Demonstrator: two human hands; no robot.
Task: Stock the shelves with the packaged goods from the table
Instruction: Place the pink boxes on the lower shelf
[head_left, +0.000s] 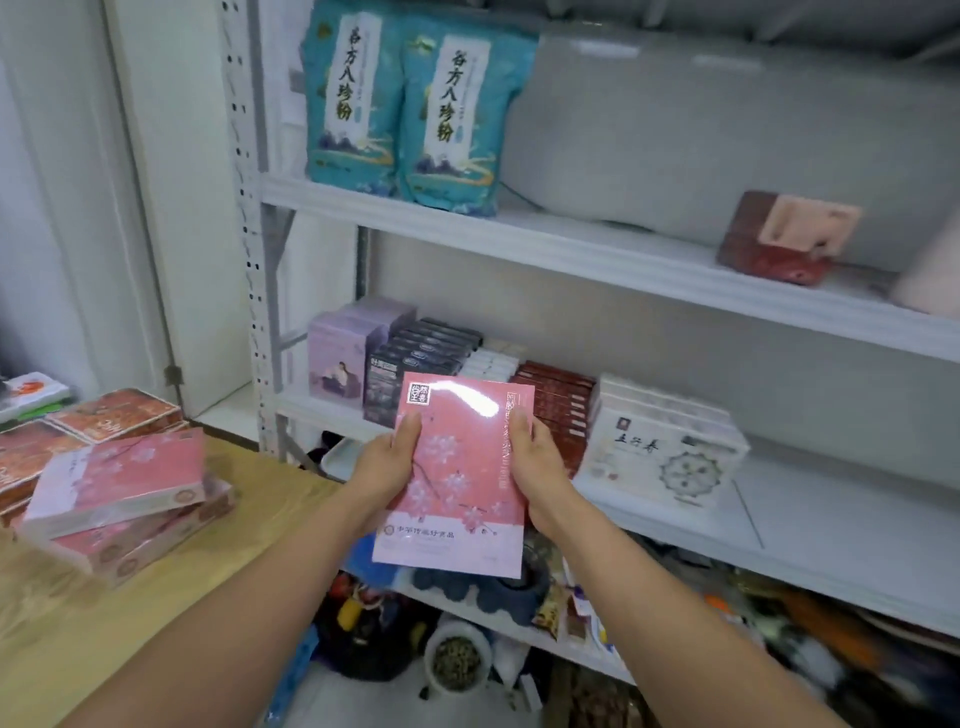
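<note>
Two bare forearms reach forward from the bottom edge. The left hand (387, 462) and the right hand (535, 467) hold one flat pink box (457, 467) upright between them, in the air in front of the middle shelf (831, 509). Each grip is closed on a long side edge, with the thumb on the front face and the other fingers hidden behind. I judge the box to be light and stiff, but its shiny film wrap looks slippery. Taking it by both side edges seems sensible, as pressing the wide face could dent it. On the tabletop (156, 597) I count at least three more pink boxes (119, 483) in a loose stack. Behind them lie at least two orange-red boxes (114, 413). Two teal bags (353, 98) stand on the upper shelf (571, 244).
</note>
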